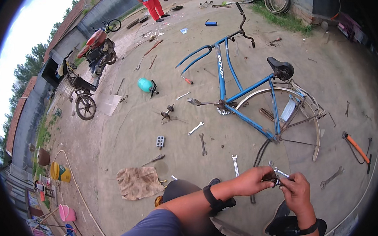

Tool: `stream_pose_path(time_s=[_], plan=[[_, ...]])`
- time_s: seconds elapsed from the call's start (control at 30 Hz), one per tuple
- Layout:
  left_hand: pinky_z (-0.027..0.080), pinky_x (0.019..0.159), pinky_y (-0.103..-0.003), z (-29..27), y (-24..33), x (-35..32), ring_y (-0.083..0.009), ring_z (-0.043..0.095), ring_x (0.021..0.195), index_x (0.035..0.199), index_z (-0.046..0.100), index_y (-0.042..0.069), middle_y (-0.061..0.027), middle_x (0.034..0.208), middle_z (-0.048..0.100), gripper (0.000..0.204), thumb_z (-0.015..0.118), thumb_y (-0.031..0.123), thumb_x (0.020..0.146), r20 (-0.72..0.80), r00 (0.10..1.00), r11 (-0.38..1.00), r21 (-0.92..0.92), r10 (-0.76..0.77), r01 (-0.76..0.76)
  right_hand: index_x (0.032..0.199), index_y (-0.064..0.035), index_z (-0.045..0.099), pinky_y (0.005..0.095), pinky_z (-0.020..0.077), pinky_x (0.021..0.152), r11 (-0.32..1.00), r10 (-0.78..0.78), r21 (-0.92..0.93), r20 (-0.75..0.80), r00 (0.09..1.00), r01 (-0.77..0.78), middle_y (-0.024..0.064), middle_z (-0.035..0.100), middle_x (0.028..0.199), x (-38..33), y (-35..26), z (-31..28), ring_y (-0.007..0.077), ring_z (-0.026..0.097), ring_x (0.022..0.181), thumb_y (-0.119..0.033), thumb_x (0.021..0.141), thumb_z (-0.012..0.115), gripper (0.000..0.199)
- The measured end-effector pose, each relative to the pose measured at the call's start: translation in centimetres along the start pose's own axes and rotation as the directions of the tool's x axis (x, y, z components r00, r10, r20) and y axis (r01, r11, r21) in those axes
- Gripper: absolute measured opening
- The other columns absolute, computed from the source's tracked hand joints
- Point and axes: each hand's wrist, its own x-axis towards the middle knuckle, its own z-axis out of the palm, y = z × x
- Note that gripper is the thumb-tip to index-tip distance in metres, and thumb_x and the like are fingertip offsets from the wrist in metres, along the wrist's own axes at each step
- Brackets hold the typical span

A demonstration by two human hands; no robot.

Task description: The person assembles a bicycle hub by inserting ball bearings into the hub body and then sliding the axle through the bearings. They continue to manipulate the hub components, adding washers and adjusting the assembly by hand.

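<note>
Bare forearms, black wrist straps — blue-grey trousers

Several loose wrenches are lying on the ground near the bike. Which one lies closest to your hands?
The silver wrench lying upright in the picture just above the left hand. The others, like the small silver one and the dark one, lie farther off toward the blue bicycle frame.

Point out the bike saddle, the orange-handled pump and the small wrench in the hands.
Bike saddle (281,67), head view, top of the black seat.
Orange-handled pump (356,147), head view, middle of its orange shaft.
Small wrench (280,172), head view, shiny shank between both hands.
</note>
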Motion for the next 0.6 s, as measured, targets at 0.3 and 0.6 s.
stream_pose_path(time_s=[0.3,0.6], plan=[[0.053,0.077,-0.033,-0.2,-0.1,0.4,-0.0155,0.063,0.084,0.111,0.063,0.001,-0.0088,0.088,0.068,0.021,0.07,0.017,0.1,0.045,0.96,0.96,-0.025,-0.276,0.278,0.104,-0.0123,0.075,0.0431,0.0501,0.066,1.0,-0.006,-0.028,-0.025,1.0,0.005,0.0107,0.061,0.086,0.0,0.1,-0.2,0.0331,0.061,0.078,-0.003,0.068,0.081,0.037],[0.054,0.077,-0.032,0.5,-0.5,-0.1,-0.0128,0.064,0.084,0.112,0.063,0.0,-0.0076,0.09,0.069,0.021,0.069,0.016,0.101,-0.038,0.998,0.987,-0.152,-0.051,0.045,0.103,-0.0112,0.075,0.0425,0.05,0.065,1.0,-0.022,0.003,-0.032,0.999,0.023,0.0099,0.061,0.085,0.1,-0.1,-0.3,0.0326,0.061,0.077,-0.002,0.068,0.082,0.037]])
